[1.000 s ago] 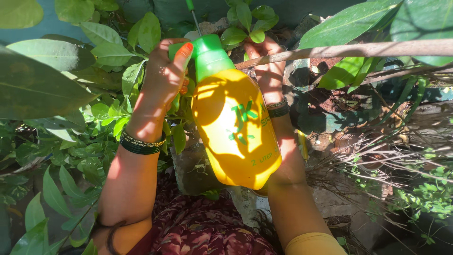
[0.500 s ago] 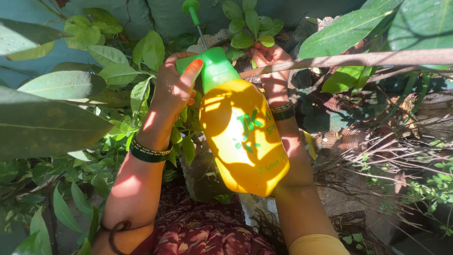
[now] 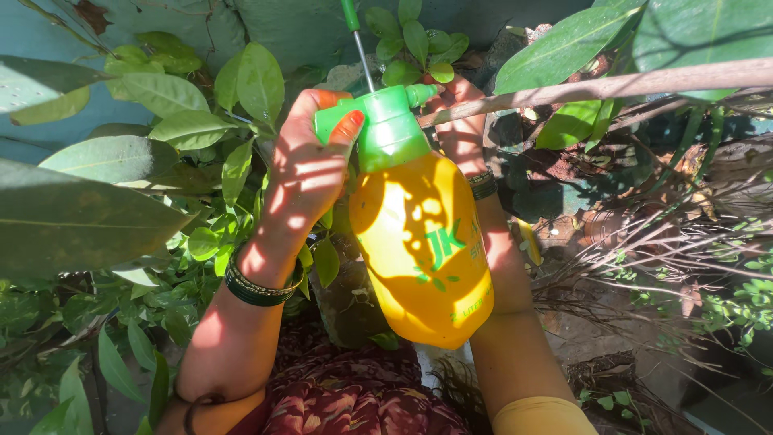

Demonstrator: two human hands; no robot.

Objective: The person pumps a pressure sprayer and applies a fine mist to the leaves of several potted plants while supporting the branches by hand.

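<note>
While both hands reach out among the leaves, a yellow spray bottle (image 3: 423, 250) hangs tilted between the forearms.

Its green cap (image 3: 388, 127) points far, with a thin pump rod (image 3: 360, 44) rising from it toward the top edge. Left hand (image 3: 310, 173) is curled around the left side of the green cap, thumb laid on it, a dark bangle (image 3: 262, 286) at the wrist. Right hand (image 3: 459, 121) lies far behind the bottle, right of the cap and under a bare branch (image 3: 628, 84); whether it is closed I cannot tell. Broad green leaves (image 3: 88, 213) fill the left, dry twigs (image 3: 660, 250) the right.
</note>
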